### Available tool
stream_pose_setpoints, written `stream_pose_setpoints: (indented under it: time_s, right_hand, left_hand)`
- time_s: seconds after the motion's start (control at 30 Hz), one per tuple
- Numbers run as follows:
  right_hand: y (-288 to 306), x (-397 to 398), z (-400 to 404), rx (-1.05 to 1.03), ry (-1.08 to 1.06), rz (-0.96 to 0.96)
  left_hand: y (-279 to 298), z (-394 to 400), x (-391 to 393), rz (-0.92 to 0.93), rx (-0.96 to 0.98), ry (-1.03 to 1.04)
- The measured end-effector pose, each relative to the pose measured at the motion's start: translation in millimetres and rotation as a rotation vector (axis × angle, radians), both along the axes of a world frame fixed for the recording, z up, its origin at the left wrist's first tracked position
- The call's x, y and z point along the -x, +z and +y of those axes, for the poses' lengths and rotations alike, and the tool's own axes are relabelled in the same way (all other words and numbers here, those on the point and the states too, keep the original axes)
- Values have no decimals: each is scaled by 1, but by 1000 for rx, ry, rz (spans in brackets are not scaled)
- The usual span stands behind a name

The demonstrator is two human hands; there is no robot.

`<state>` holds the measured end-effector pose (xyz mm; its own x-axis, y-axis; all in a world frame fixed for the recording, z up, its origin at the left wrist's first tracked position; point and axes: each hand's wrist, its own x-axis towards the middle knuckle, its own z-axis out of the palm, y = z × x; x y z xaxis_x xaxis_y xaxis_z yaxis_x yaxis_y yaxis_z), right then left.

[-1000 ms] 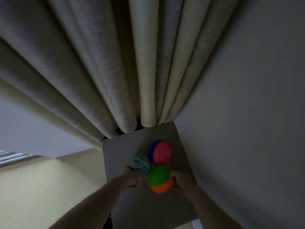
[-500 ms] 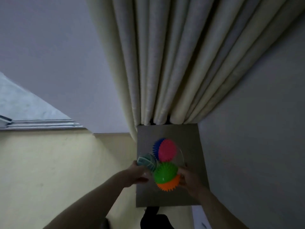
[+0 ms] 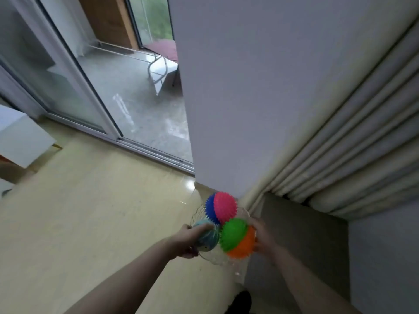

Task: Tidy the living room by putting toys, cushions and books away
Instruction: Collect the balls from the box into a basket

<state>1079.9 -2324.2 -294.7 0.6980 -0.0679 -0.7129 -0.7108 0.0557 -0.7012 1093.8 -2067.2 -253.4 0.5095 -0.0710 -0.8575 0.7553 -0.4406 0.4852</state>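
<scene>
I've got the clear glass bowl point(image 3: 246, 217) up off the floor, carried between both hands by the curtain point(image 3: 353, 141). My left hand point(image 3: 189, 240) curls around its rim and the teal ball point(image 3: 207, 237); my right hand point(image 3: 263, 236) presses the far side against the green-and-orange spiky ball point(image 3: 237, 237). The blue-and-pink spiky ball point(image 3: 221, 208) sits on top, so I squeeze inward, I'd say, to stop them rolling out.

Bare forearms, no sleeves, dark shoe point(image 3: 242, 300)
</scene>
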Motion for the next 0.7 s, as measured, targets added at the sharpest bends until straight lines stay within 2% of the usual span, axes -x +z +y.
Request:
stream_pose_setpoints:
  time_s: [0.1,0.17,0.3,0.5,0.7]
  right_hand:
    - [-11,-11,58,73,137,-52]
    - [16,-12,115,105,179,-81]
    - [41,-18,242,65,340,-93]
    - [77,-41,407,69,528,-109]
    - [80,-92,562,78,708,-147]
  left_hand:
    - [12,76,21,-19,26,11]
    - [18,126,31,-50,36,77]
    - [31,238,53,-138,44,287]
    - [44,384,70,-196,35,484]
    - [49,512,70,-253,30,770]
